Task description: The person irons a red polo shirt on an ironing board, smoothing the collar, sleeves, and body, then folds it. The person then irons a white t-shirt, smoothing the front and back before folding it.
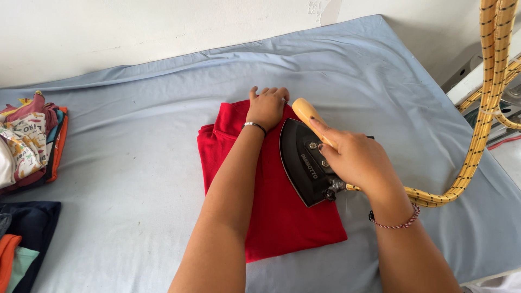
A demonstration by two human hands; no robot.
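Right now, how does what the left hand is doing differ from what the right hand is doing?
The left hand lies flat, palm down, pressing the folded red shirt; the right hand is curled around the wooden handle of the black iron. The left wears a thin dark bracelet, the right a braided cord one. Both are over the same shirt on the blue sheet.

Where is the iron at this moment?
In the head view the iron sits right of centre on the folded red shirt, gripped by the right hand, beside the left hand.
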